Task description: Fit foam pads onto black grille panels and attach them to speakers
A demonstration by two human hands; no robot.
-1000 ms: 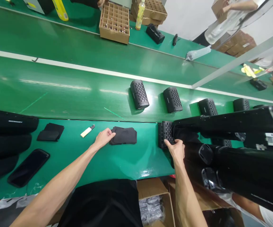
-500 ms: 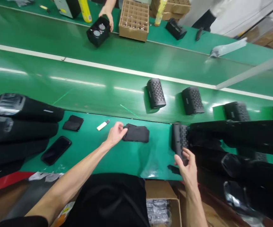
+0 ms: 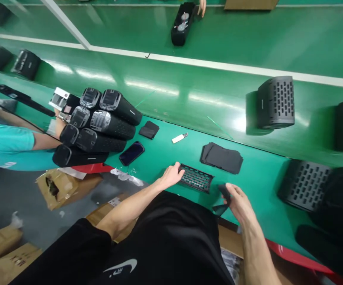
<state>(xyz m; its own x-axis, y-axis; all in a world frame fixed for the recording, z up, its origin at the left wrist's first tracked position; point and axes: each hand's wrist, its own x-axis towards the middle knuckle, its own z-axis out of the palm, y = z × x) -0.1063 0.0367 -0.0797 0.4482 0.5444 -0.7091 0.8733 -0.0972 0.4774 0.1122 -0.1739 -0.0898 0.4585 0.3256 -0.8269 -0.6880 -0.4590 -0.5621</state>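
Observation:
Close to my body on the green bench, my left hand (image 3: 172,176) pinches the left end of a black perforated grille panel (image 3: 195,179), which lies with its long side across the bench. My right hand (image 3: 240,201), right of the panel, has thumb and fingers closed on a thin, dark bent sheet (image 3: 224,193). Just beyond the panel sits a loose stack of black sheets (image 3: 221,157). A small white-handled cutter (image 3: 180,137) lies farther left.
A phone (image 3: 132,153) and a smaller pile of black pieces (image 3: 149,130) lie leftward, beside stacked black speaker housings (image 3: 112,122). More housings stand at right, one grilled housing (image 3: 277,103) on the green conveyor. A co-worker's turquoise sleeve (image 3: 8,144) shows at left; another person's hand (image 3: 201,8) is across.
The view has swung left. My left hand has gone from the black sheet stack to the grille panel. My right hand has left the grilled part at right and now holds a thin dark sheet.

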